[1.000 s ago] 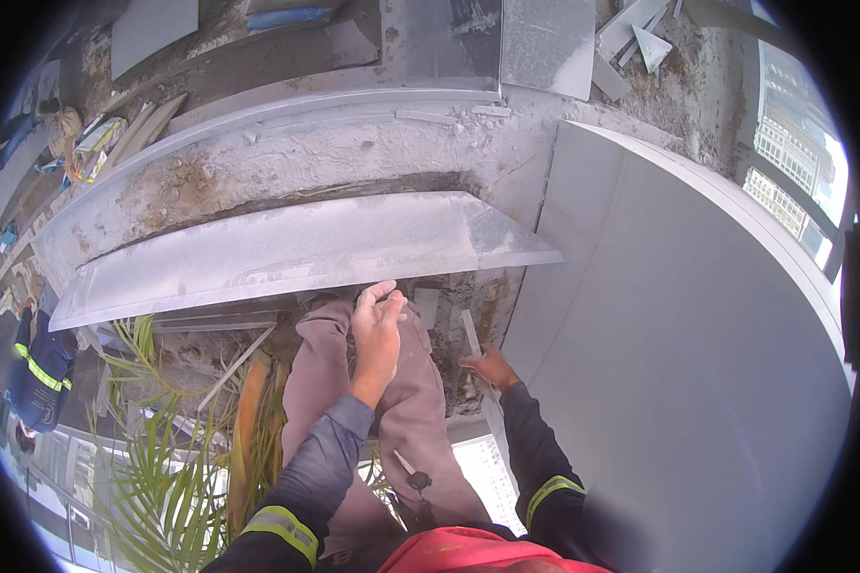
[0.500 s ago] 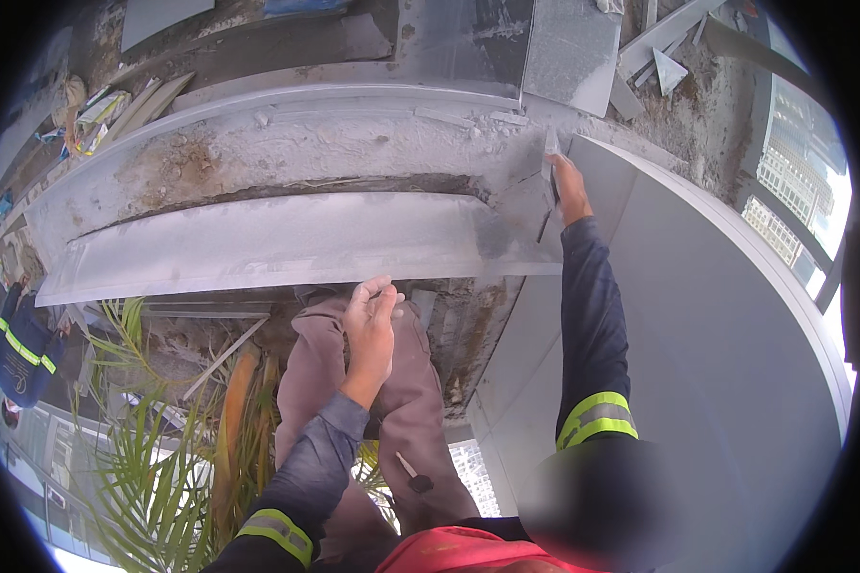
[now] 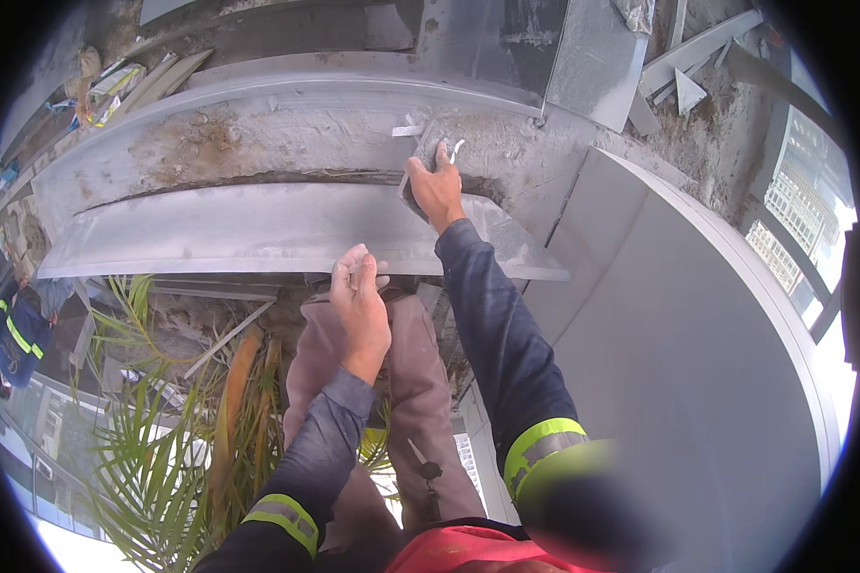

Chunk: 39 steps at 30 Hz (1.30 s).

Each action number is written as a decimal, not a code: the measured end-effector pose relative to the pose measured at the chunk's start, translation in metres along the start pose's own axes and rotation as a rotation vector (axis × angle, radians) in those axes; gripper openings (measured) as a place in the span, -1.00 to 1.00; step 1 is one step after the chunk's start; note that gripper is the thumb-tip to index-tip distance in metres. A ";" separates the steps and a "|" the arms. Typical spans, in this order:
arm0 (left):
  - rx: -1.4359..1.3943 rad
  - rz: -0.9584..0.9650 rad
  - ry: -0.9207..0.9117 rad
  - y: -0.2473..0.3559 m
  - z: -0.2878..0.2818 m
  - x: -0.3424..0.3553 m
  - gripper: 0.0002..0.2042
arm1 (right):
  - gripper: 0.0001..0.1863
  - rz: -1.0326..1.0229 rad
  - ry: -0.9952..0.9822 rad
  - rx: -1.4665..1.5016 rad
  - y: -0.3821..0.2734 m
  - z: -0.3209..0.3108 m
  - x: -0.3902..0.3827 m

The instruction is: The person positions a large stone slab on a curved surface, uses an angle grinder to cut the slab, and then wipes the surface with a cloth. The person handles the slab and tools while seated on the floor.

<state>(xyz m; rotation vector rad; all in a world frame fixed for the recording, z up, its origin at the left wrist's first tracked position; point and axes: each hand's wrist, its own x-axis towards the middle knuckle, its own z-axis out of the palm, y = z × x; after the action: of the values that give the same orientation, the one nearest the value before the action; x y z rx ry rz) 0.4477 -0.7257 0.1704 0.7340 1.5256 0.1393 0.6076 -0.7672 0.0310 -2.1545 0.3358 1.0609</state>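
Observation:
My right hand (image 3: 437,194) grips a flat grey piece (image 3: 409,199) whose exact kind I cannot make out. It lies across the joint between the rough mortar ledge (image 3: 287,143) and the smooth grey panel (image 3: 191,234). A thin white curl (image 3: 458,150) shows beside the fingers. Just in front of the panel's near edge is my left hand (image 3: 361,310), empty, its pale, dusty fingers loosely bent and slightly apart. A small light strip (image 3: 408,131) is by the far end of the held piece.
On the right stands a tall grey panel wall (image 3: 707,334). Palm fronds (image 3: 153,458) rise at the lower left. Offcuts (image 3: 690,92) litter the far right, and scraps (image 3: 115,91) lie far left. Another person's dark sleeve with a reflective band (image 3: 19,334) shows at the left edge.
My right hand has moved left along the ledge with the grey piece, from the corner by the wall to the panel's middle right. My left hand has stayed nearly in place.

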 end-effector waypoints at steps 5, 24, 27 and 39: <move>-0.081 -0.043 0.016 0.002 -0.002 0.006 -0.69 | -0.05 -0.042 -0.008 0.045 0.006 -0.062 0.002; 1.819 1.491 -0.571 0.009 0.095 0.253 -0.46 | 0.01 -0.051 -0.114 -0.502 0.028 -0.109 0.029; 1.909 1.516 -0.741 0.008 0.093 0.262 -0.64 | 0.03 -0.064 -0.142 -0.432 0.028 -0.112 0.037; 1.724 1.747 -0.791 0.031 0.082 0.274 -0.86 | 0.03 -0.052 -0.236 -0.463 0.041 -0.120 0.055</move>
<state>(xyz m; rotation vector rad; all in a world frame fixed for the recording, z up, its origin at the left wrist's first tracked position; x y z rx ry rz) 0.5579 -0.5880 -0.0565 2.8168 -0.5190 -0.2368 0.6931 -0.8756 0.0193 -2.3806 -0.0870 1.4566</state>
